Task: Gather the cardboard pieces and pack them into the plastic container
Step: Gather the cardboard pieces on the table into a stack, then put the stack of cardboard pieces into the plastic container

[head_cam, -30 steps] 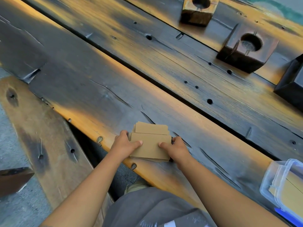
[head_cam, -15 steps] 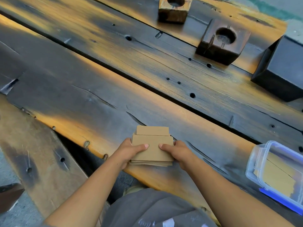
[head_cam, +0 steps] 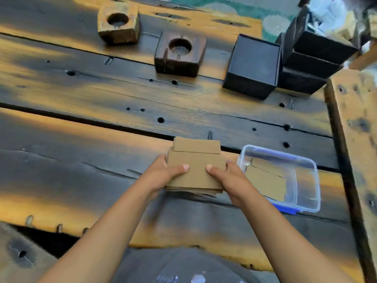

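Head view: a stack of cardboard pieces is held in both hands over the dark, weathered plank desk, near its front edge. The pieces are flat, plain brown rectangles with cut edges; the top one lies square, a second piece sticks out past its far edge and sits slightly askew, and several more thin layers show as stepped edges at the near side of the stack. Left hand clamps the stack's left side, thumb pressed flat on the top sheet, the other fingers hidden under the stack. Right hand clamps the right side the same way, thumb on top, its tip close to the left thumb but not touching it. Whether the stack's underside rests on the desk or is just clear of it cannot be told. Just to the right of the right hand stands the plastic container: clear walls, rounded corners, open top, blue along its near base edge. Inside it brown cardboard sheets lie flat on the bottom. Farther back on the desk: a pale wooden block with a round hole, a dark wooden block with a round hole, and a black box, with more black boxes stacked to its right.
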`<control>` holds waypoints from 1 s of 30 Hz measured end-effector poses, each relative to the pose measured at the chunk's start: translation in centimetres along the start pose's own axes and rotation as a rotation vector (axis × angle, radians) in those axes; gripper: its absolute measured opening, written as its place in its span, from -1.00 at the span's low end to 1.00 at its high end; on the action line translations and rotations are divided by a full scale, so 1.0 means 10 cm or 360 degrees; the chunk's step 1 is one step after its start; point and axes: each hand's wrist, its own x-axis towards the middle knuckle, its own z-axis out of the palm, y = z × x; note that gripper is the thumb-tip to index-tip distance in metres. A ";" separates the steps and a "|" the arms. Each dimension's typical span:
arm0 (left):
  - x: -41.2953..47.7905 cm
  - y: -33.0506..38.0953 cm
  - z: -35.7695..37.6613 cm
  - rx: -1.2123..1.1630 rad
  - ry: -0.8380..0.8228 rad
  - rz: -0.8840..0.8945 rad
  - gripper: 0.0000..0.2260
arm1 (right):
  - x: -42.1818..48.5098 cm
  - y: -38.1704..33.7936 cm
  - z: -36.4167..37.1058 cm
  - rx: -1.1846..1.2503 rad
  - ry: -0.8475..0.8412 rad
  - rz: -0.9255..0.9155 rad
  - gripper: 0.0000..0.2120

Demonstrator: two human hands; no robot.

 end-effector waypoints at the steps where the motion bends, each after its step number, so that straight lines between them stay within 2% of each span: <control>1: 0.01 0.08 0.19 0.0020 -0.0024 0.0017 -0.51 | -0.02 -0.03 -0.22 0.0027 -0.0006 -0.0028 -0.56; 6: 0.06 0.38 1.17 0.0239 -0.0048 0.0176 -0.60 | -0.04 -0.02 -1.26 0.0026 0.0074 -0.0083 -0.53; 13: 0.19 0.46 2.21 0.0383 -0.0062 0.0317 -0.50 | 0.07 0.23 -2.21 0.0082 0.0196 -0.0060 -0.52; 20: 0.31 0.23 2.62 0.0544 -0.0091 0.0161 -0.54 | 0.18 0.56 -2.53 0.0072 0.0222 -0.0070 -0.55; 30: 0.55 0.09 2.80 0.0718 -0.0030 -0.0100 -0.42 | 0.43 0.79 -2.49 -0.0156 0.0190 0.0147 -0.55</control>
